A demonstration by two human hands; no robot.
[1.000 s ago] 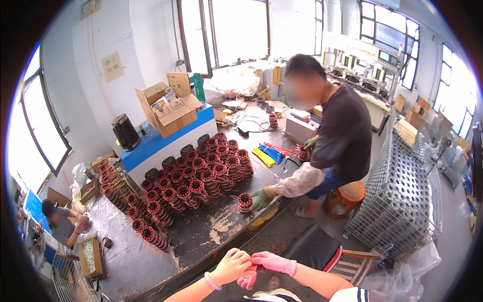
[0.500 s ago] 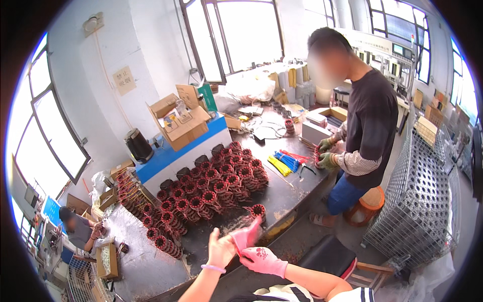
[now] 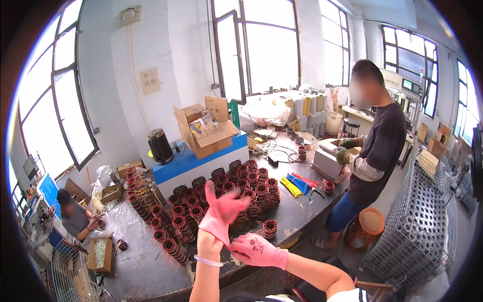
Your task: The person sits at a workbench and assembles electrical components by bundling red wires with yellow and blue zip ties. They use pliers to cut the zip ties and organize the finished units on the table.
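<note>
Seated co-worker (image 3: 74, 219): far left of the core heap, hands on a small part I cannot make out
Core heap (image 3: 193, 201): red-and-black wound rings stacked in rows on the dark bench (image 3: 143, 272); taken as landmark
Bracelet (image 3: 208, 260): pale, on my bare left forearm, near side of the heap
Left hand (image 3: 225, 207): raised before the heap, thumb and fingers spread, grasping nothing; bare half a second ago, now inside the pink glove
Pink glove (image 3: 215, 228): in front of the heap, drawn over the left hand down to the wrist, cuff pulled taut; I judge the fitting nearly complete, fingertip seating unconfirmed
Right hand (image 3: 259, 250): gloved, near side of the heap, thumb and fingers pinched on that cuff
Single core (image 3: 269, 229): upright, right of the heap's near end
Cable ties (image 3: 301, 185): yellow, blue and red bundles, right of the heap, unmoved
Standing co-worker (image 3: 378, 138): well right of the heap, gloved hands now over the grey box (image 3: 327, 164)
</note>
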